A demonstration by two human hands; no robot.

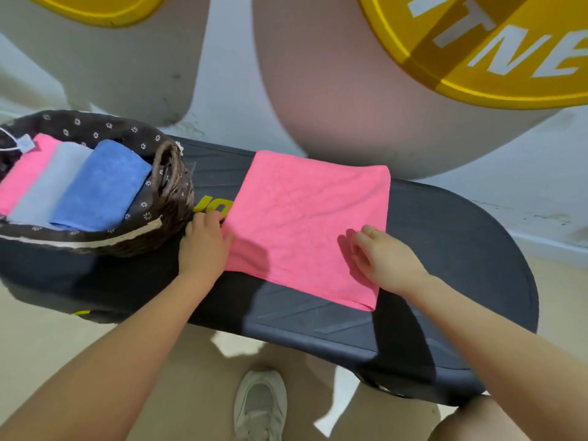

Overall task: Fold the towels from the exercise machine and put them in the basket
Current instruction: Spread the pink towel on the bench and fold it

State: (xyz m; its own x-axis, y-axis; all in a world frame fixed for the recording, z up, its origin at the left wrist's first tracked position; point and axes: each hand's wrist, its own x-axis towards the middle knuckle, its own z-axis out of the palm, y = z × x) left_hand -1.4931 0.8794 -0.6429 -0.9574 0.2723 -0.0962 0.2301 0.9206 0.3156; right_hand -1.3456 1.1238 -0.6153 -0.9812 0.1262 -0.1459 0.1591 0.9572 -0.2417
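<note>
A pink towel (305, 218) lies flat, folded into a square, on the dark pad of the exercise machine (461, 249). My left hand (205, 243) pinches the towel's near left edge. My right hand (386, 261) rests on its right side with fingers curled at the cloth near the right edge. At the left stands a wicker basket (173, 198) with a brown flowered lining. It holds three folded towels side by side: a pink one (24, 183), a pale blue one (47, 189) and a blue one (101, 186).
Large white machine housings with yellow discs (477, 52) rise behind the pad. The pale floor (31, 329) lies below, with my grey shoe (261, 405) near the bottom middle. The pad's right end curves round toward the wall.
</note>
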